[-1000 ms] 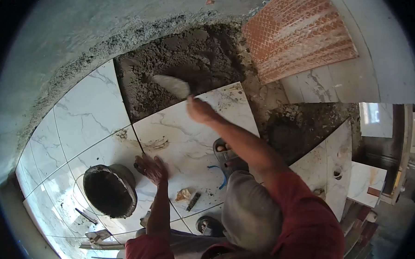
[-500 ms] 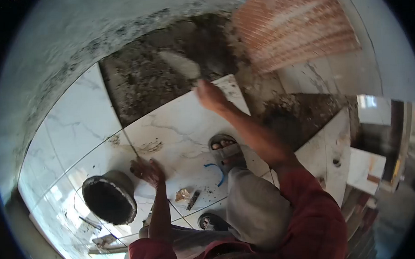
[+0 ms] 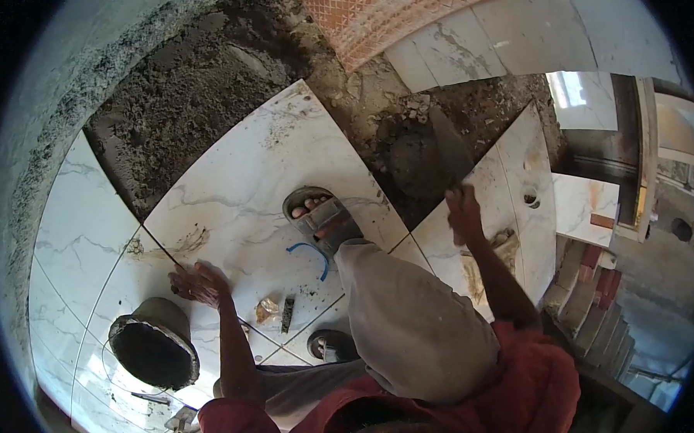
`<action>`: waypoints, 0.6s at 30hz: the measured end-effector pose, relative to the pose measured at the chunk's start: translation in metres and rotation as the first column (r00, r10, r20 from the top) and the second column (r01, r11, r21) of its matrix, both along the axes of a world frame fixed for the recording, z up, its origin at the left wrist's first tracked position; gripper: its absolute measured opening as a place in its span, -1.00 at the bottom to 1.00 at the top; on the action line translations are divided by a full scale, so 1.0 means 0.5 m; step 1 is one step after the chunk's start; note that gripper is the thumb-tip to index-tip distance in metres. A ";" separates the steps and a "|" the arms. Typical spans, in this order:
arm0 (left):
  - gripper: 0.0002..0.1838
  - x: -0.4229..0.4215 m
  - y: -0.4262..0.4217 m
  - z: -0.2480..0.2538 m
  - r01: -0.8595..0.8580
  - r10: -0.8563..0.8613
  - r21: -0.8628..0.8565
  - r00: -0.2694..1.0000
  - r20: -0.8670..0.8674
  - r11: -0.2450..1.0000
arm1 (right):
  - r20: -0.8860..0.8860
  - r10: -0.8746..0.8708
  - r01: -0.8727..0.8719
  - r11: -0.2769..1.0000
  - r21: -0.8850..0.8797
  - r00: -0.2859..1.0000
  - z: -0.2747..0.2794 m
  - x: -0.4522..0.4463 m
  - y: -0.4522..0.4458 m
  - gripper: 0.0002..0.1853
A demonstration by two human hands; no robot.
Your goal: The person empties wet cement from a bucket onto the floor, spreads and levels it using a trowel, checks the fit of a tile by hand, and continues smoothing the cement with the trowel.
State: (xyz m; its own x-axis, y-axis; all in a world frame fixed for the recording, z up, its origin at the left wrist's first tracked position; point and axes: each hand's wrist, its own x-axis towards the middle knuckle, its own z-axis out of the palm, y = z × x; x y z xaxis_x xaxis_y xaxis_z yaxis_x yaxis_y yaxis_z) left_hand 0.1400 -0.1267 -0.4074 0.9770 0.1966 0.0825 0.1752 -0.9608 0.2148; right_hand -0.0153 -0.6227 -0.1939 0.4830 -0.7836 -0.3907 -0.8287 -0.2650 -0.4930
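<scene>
Right now my right hand is closed around the handle end of a trowel, the handle itself mostly hidden by the fingers. From this far off I see the blade pointing away from me, alongside a dark mortar heap in the untiled gap; whether its edge bites into the heap or only hangs over it, I cannot tell. My left hand grips nothing: it lies spread, palm down, apparently propping the body across a tile joint, just beside the bucket, whose dark inside I cannot read.

Further out, a sandalled foot stands on the large tile, near a curved blue strip. Beyond that tile, against the wall, spreads a rough mortar bed, with a paler patch towards its far end.

I judge the step in hand to be collecting mortar from the heap for that bed. The next move, as I see it, calls for sliding the blade in low, lifting it level so the load stays put, and swinging clear of the foot.
</scene>
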 end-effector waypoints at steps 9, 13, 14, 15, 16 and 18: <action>-0.30 0.008 -0.004 -0.011 -0.013 0.012 0.003 0.999 0.043 1.000 | 0.232 -0.775 0.555 0.595 0.581 0.589 -0.240 0.017 0.129 -0.72; -0.30 0.002 0.003 -0.014 0.004 -0.006 0.058 1.000 0.028 0.998 | 0.175 -0.760 0.514 0.571 0.640 0.625 -0.250 0.161 0.074 -0.69; -0.30 0.004 0.004 -0.012 -0.001 -0.001 0.057 0.999 0.035 0.998 | 0.117 -0.733 0.527 0.581 0.620 0.670 -0.239 0.202 0.054 -0.70; -0.30 0.007 -0.001 -0.016 -0.001 -0.002 0.046 0.998 0.059 0.999 | 0.128 -0.726 0.516 0.589 0.622 0.676 -0.255 0.240 0.019 -0.70; -0.30 0.001 0.000 -0.015 0.009 -0.011 0.040 0.998 0.069 0.999 | 0.117 -0.580 0.405 0.685 0.606 0.806 -0.278 0.253 -0.016 -0.66; -0.32 -0.002 0.006 -0.023 0.004 -0.006 0.027 0.999 0.054 1.000 | 0.098 -0.410 0.279 0.759 0.589 0.907 -0.288 0.247 -0.070 -0.63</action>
